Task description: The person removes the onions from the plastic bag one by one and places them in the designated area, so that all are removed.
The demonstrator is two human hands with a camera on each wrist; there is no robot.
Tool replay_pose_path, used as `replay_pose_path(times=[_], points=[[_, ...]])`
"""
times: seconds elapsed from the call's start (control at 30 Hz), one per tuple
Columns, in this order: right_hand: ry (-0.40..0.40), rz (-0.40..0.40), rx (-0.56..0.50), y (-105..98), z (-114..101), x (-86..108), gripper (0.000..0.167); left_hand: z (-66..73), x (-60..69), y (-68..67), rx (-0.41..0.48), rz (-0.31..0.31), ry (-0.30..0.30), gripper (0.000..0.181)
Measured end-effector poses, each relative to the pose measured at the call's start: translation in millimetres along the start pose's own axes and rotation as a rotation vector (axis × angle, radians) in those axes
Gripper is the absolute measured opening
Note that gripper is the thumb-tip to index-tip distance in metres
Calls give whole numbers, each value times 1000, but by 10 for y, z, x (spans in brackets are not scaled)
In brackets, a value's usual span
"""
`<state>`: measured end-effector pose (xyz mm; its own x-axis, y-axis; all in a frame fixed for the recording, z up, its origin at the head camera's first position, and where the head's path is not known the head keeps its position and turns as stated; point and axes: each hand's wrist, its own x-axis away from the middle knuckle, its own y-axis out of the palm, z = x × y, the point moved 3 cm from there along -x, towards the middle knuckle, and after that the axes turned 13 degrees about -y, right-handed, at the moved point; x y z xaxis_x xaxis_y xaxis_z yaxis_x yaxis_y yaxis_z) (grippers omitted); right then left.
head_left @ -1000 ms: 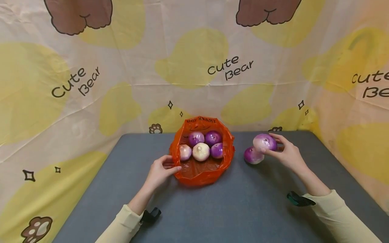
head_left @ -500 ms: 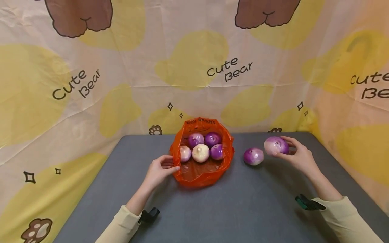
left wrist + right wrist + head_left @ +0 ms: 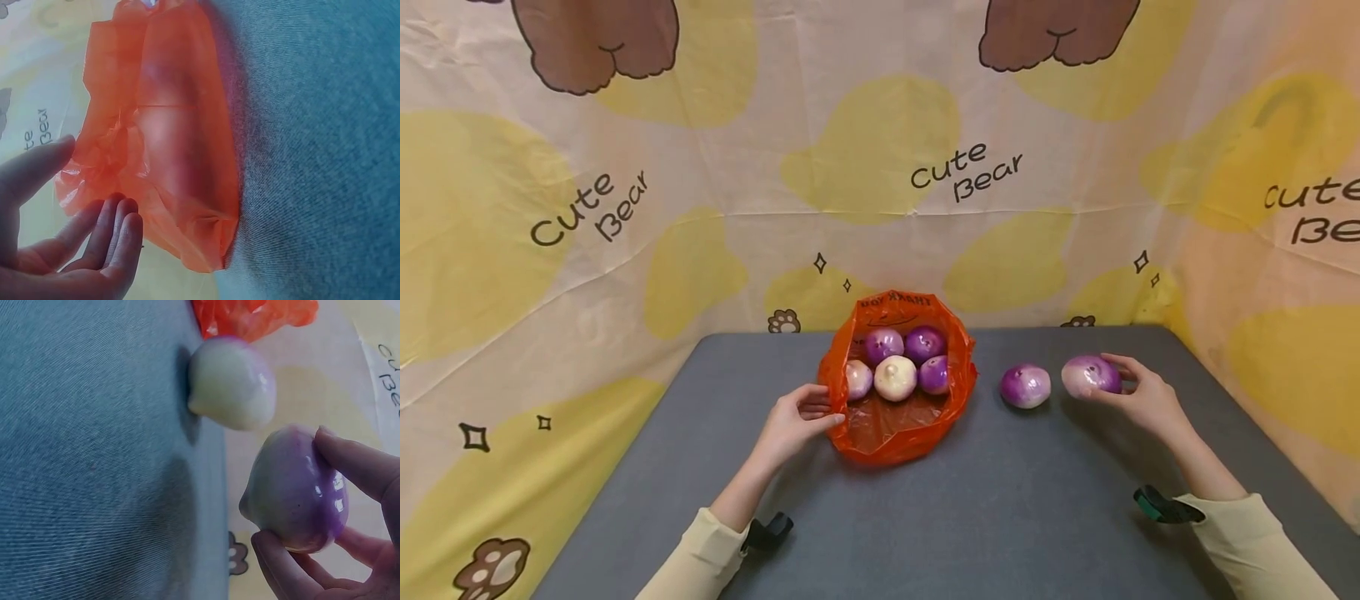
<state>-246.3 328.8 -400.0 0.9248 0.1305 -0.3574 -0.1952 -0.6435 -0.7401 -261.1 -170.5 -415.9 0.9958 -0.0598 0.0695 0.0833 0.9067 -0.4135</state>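
Note:
An orange-red plastic bag (image 3: 891, 446) stands with its mouth toward the head camera, several purple and white onions (image 3: 896, 377) inside it. At the bag's left edge, my left hand (image 3: 793, 425) pinches the rim between thumb and fingers; the left wrist view shows the bag (image 3: 175, 137) beside the fingers. My right hand (image 3: 1150, 404) grips a purple-white onion (image 3: 1090, 377), held just above the table in the right wrist view, with its shadow below. Another onion (image 3: 1026, 386) rests on the table between the bag and the held one.
The grey table (image 3: 940, 517) reaches back to a patterned cloth (image 3: 880, 150) hanging behind it and along both sides. Dark straps are worn on both wrists, by the cream sleeves.
My right hand has carried its onion rightward and then lower, away from the onion on the table, which it earlier overlapped in view. The left hand has stayed at the bag's edge.

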Motion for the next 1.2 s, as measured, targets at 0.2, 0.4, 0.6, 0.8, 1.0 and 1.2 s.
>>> replay_pose_path(times=[0.2,0.4,0.6,0.8,1.0,1.2], points=[[34,-31,1,54,111,7,71,10,-10,18,1,-3,17,47],[61,-56,-19,110,161,-6,73,18,-28,28,1,0,14,45],[61,-54,-12,152,184,-26,73,29,-39,15,2,3,15,46],[38,-44,-4,186,210,-79,71,48,-47,-4,-1,9,20,45],[30,-61,2,250,218,-77,73,46,-30,13,-13,6,8,45],[37,-40,-7,342,235,-45,78,51,-32,45,-3,-1,8,45]])
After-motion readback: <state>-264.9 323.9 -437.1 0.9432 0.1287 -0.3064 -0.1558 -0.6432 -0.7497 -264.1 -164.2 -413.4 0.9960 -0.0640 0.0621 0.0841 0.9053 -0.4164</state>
